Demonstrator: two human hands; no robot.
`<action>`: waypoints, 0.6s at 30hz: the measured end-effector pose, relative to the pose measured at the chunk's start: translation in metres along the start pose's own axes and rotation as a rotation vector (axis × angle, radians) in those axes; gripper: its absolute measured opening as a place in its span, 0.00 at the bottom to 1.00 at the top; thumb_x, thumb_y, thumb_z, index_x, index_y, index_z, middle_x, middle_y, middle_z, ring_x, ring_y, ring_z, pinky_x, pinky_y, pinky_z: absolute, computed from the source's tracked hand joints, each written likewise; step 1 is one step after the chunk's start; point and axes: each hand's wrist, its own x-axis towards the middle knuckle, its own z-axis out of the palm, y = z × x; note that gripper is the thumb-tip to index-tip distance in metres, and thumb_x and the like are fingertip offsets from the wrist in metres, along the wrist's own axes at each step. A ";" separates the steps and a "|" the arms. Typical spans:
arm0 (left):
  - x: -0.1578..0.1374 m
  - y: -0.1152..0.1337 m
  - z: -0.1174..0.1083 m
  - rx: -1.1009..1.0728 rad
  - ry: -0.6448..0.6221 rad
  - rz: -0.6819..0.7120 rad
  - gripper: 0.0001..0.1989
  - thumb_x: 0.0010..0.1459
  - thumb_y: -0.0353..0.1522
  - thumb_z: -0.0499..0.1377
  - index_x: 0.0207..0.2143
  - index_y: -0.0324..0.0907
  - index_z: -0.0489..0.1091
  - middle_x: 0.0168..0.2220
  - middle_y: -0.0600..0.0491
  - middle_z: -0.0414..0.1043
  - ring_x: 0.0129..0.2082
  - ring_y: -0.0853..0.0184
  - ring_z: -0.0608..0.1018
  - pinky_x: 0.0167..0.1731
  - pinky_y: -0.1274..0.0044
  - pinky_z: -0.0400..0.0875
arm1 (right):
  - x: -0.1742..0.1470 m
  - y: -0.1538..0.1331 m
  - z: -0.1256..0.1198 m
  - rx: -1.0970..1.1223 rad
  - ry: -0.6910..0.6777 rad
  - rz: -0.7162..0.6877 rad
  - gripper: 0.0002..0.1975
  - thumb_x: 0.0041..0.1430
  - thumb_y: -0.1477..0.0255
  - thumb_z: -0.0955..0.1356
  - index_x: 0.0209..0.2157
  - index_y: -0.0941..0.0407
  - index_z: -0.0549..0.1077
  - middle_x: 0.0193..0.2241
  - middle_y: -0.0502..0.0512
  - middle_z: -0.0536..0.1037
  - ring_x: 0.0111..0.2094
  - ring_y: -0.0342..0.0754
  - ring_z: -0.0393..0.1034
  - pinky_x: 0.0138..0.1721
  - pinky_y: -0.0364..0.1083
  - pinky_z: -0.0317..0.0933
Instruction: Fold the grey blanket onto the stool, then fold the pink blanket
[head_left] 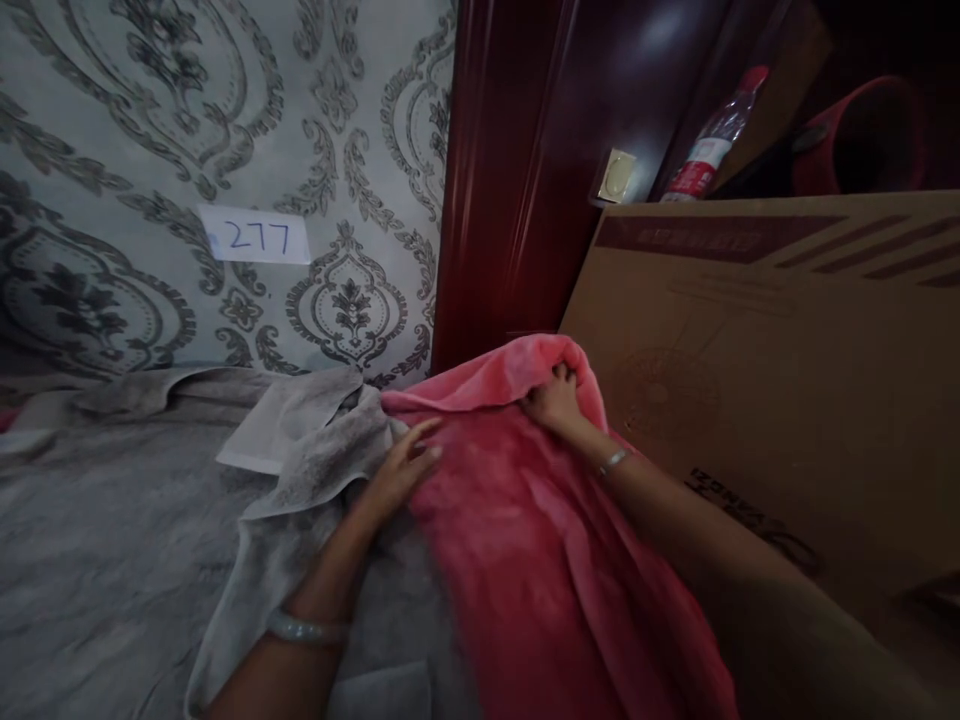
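Note:
A thick pink-red plush blanket (495, 540) lies lengthwise in front of me, its far end folded over. My right hand (556, 400) is at the far right corner of that fold, with its fingers curled into the fabric. Close to the blanket's left edge is my left hand (401, 468), with thumb and fingers apart and the fingertips by the red cloth. I cannot tell whether they touch it. Rumpled grey towel-like cloth (319, 450) with a pale border lies beside my left hand and under my left forearm.
A large cardboard box (772, 380) stands close on the right, next to my right forearm. Above its top edge shows a red-capped plastic bottle (709, 150). Behind are a dark red wooden panel (517, 180), patterned wallpaper (352, 300) and a paper label (255, 236) reading 277.

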 end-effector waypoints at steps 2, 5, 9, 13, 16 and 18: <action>-0.002 -0.015 -0.001 0.335 -0.032 0.064 0.27 0.52 0.37 0.66 0.55 0.45 0.72 0.62 0.45 0.66 0.65 0.52 0.62 0.66 0.59 0.52 | 0.024 0.036 0.012 -0.188 -0.029 0.064 0.27 0.63 0.67 0.61 0.61 0.61 0.66 0.62 0.72 0.64 0.65 0.73 0.45 0.61 0.72 0.39; -0.004 -0.023 0.001 0.849 -0.194 0.033 0.30 0.54 0.33 0.61 0.61 0.41 0.65 0.66 0.42 0.59 0.68 0.53 0.58 0.67 0.58 0.48 | 0.048 0.069 0.038 -0.317 -0.133 0.153 0.28 0.63 0.69 0.60 0.65 0.56 0.63 0.66 0.66 0.59 0.68 0.68 0.40 0.62 0.68 0.41; -0.008 -0.015 0.008 1.217 -0.369 -0.101 0.30 0.58 0.34 0.58 0.64 0.43 0.62 0.68 0.43 0.56 0.69 0.52 0.55 0.66 0.56 0.51 | 0.060 0.073 0.074 -0.218 -0.219 0.292 0.29 0.65 0.66 0.61 0.67 0.53 0.59 0.68 0.65 0.55 0.67 0.65 0.47 0.60 0.62 0.52; -0.008 -0.011 0.010 1.269 -0.383 -0.129 0.29 0.60 0.35 0.56 0.64 0.44 0.62 0.69 0.46 0.54 0.69 0.52 0.55 0.66 0.57 0.52 | 0.061 0.058 0.095 -0.183 -0.212 0.336 0.23 0.67 0.71 0.58 0.59 0.60 0.68 0.58 0.72 0.68 0.60 0.66 0.61 0.55 0.61 0.59; -0.008 -0.012 0.010 1.267 -0.382 -0.117 0.29 0.60 0.35 0.56 0.64 0.45 0.62 0.69 0.48 0.56 0.69 0.53 0.55 0.66 0.58 0.53 | 0.062 0.044 0.101 -0.153 -0.127 0.294 0.25 0.66 0.74 0.57 0.63 0.64 0.62 0.58 0.76 0.66 0.57 0.61 0.65 0.54 0.55 0.61; -0.008 -0.011 0.010 1.264 -0.386 -0.124 0.29 0.60 0.35 0.56 0.64 0.46 0.62 0.69 0.50 0.56 0.69 0.53 0.55 0.65 0.58 0.53 | 0.064 0.036 0.105 -0.098 -0.108 0.231 0.29 0.66 0.76 0.58 0.67 0.62 0.53 0.57 0.73 0.69 0.53 0.57 0.69 0.51 0.51 0.62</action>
